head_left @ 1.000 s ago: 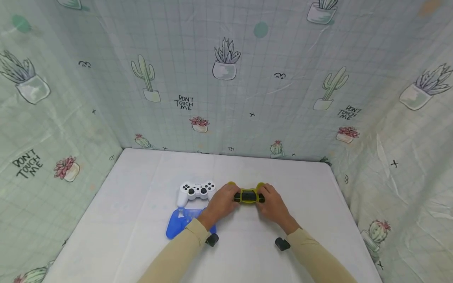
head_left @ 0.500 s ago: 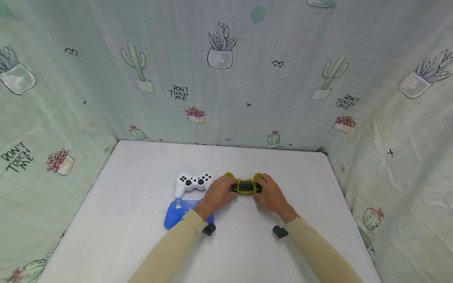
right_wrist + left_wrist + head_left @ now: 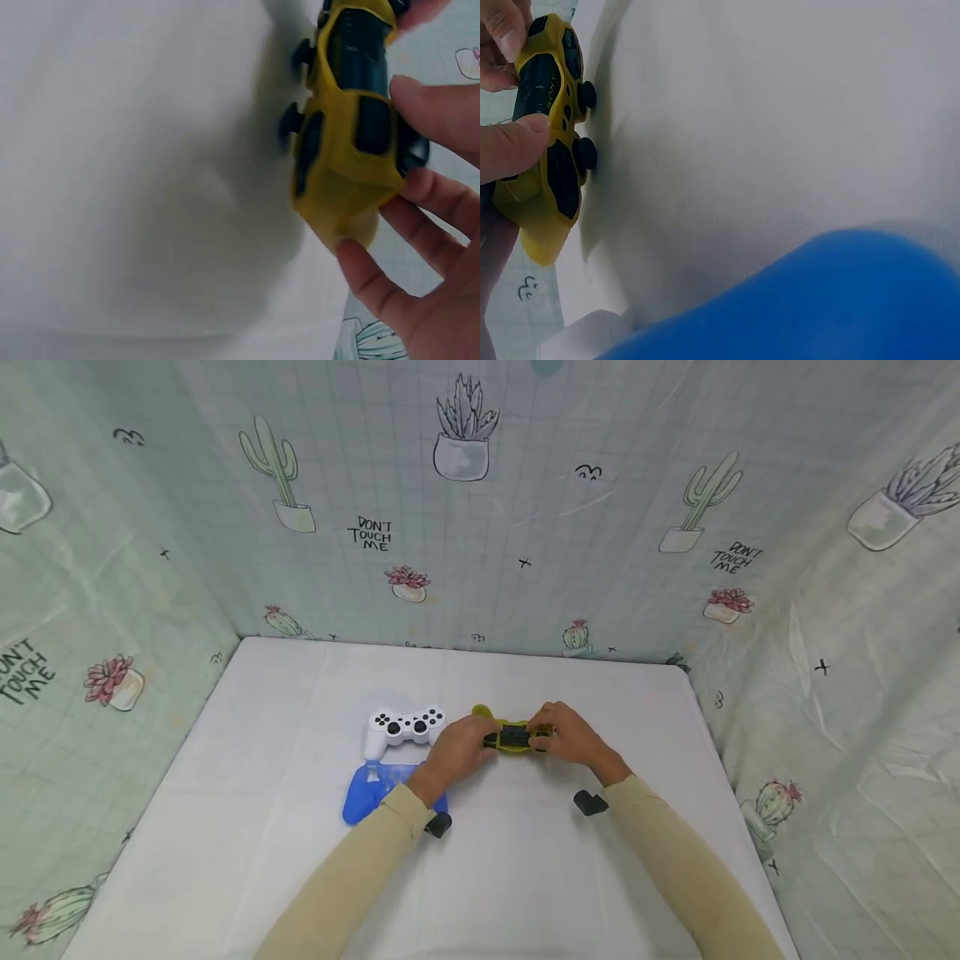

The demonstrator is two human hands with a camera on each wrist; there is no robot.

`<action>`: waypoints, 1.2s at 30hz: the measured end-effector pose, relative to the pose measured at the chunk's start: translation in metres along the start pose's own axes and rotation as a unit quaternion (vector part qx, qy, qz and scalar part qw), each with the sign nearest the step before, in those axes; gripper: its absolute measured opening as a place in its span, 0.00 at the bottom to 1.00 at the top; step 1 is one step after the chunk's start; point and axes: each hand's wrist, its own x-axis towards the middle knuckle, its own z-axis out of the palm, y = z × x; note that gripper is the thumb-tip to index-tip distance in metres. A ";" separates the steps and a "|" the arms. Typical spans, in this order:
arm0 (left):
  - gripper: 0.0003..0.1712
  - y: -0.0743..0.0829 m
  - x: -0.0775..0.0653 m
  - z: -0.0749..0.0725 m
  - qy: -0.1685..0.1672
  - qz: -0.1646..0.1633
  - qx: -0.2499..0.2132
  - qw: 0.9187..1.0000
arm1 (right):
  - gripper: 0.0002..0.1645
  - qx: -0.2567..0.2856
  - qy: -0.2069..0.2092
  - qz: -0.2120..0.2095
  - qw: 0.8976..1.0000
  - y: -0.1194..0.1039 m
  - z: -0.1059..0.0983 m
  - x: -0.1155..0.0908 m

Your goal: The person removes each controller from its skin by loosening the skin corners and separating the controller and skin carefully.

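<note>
A black game controller (image 3: 514, 737) in a yellow silicone cover (image 3: 544, 202) is between my two hands, its thumbsticks facing down towards the white table. My left hand (image 3: 459, 752) holds its left end; in the left wrist view the thumb lies along the controller's edge. At the other end my right hand (image 3: 572, 735) pinches the controller and cover, with thumb and fingers around the black shoulder buttons (image 3: 373, 124) in the right wrist view. Some fingers of both hands are hidden behind the controller.
A white game controller (image 3: 408, 725) lies left of my left hand. Nearer me lies a blue silicone cover (image 3: 363, 793), partly under my left forearm. Small black devices (image 3: 590, 803) sit at both wrists. Patterned cloth walls (image 3: 480, 560) enclose the white table (image 3: 510, 877).
My right hand has shifted its fingers inward over the controller's right end, covering more of it. The left hand keeps its hold. The head view has tilted downward, so everything appears higher.
</note>
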 end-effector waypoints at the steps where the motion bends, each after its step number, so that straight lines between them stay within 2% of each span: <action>1: 0.23 0.000 0.001 -0.002 0.001 0.004 0.003 1.000 | 0.10 0.003 -0.016 0.000 1.000 0.000 -0.004 0.003; 6: 0.22 0.000 0.008 -0.011 -0.003 0.035 0.037 0.999 | 0.07 -0.001 -0.091 0.021 0.996 -0.006 -0.021 0.018; 10: 0.20 -0.001 0.011 -0.016 -0.016 0.047 0.072 0.996 | 0.06 -0.007 -0.145 0.026 0.989 -0.012 -0.027 0.028; 15: 0.19 -0.003 0.013 -0.017 -0.033 0.055 0.074 0.995 | 0.04 -0.020 -0.188 0.021 0.982 -0.015 -0.029 0.032; 18: 0.19 -0.003 0.014 -0.016 -0.038 0.054 0.075 0.995 | 0.02 -0.029 -0.205 0.012 0.978 -0.014 -0.027 0.034; 26: 0.15 0.001 0.015 -0.014 -0.045 0.069 0.089 0.993 | 0.11 -0.053 -0.217 -0.005 0.975 -0.015 -0.023 0.036; 30: 0.15 0.002 0.013 -0.013 -0.049 0.063 0.096 0.992 | 0.08 -0.049 -0.222 -0.015 0.974 -0.015 -0.023 0.035; 36: 0.16 0.003 0.011 -0.012 -0.059 0.068 0.104 0.991 | 0.06 -0.065 -0.233 -0.002 0.970 -0.016 -0.025 0.033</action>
